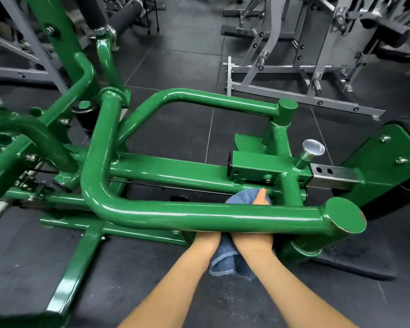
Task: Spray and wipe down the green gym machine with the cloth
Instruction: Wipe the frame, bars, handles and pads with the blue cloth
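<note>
Head view: both hands' grip unreadable behind green tube (199, 215), blue cloth (225, 259) partly hidden.

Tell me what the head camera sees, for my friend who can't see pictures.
Two bare arms reach under a thick tube of the green gym machine, pressing a blue cloth against a lower bar. Only one fingertip of the right hand shows. Grey gym frames stand behind on dark floor.
</note>
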{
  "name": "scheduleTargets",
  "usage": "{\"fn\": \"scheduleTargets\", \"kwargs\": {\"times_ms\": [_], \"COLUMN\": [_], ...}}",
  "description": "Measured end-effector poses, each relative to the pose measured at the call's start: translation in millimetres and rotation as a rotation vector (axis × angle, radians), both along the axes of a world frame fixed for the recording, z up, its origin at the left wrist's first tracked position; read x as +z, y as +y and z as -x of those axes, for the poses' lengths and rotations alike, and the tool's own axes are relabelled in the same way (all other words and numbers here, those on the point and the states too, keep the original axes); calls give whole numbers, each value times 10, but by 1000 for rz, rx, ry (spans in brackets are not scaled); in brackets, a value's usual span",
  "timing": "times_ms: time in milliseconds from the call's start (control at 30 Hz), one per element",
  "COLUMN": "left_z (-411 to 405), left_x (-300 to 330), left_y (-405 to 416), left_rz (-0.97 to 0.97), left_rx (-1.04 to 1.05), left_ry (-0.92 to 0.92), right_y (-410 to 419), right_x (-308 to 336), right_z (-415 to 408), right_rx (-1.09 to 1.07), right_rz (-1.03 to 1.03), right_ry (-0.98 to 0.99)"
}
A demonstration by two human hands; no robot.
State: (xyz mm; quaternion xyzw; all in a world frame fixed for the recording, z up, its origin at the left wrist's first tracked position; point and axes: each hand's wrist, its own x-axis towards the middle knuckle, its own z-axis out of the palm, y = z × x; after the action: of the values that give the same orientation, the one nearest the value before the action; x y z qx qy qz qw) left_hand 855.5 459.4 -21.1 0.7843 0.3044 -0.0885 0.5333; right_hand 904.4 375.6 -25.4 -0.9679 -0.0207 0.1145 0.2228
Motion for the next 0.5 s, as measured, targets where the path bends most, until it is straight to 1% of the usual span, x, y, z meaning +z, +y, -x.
{"fn": "scheduleTargets", "kwargs": {"times_ms": [33,67,100,133,200,233,267,300,400,467,500], "left_z": [70,130,198,235,317,362,398,429,559,639,682], "left_x": [-68,-101,-123,-193,-222,-167,-127,-54,98,131,141], "left_y": [22,69,122,176,227,251,275,295,441,561,623], "left_rz": [56,30,-7,-10,-19,-21,-70,-124,-274,-372,-422], "left_rx": [58,65,60,73,119,115,82,59,-47,-124,-166], "left_ry": [7,40,65,71,24,-11,-18,-24,-86,-63,-43], "right_y": [51,80,80,90,116,120,140,146,142,115,111], "right_x": [-36,-31,-74,-22,48,21,101,150,8,-60,17], "right_z": [15,64,125,211,311,312,337,371,427,449,474], "right_rx": [6,42,114,157,219,260,273,313,331,333,320], "right_rz": [89,146,250,340,414,408,384,399,284,261,256], "right_ry": [-90,-159,-219,-174,-69,-126,-177,-176,-164,-137,-172]}}
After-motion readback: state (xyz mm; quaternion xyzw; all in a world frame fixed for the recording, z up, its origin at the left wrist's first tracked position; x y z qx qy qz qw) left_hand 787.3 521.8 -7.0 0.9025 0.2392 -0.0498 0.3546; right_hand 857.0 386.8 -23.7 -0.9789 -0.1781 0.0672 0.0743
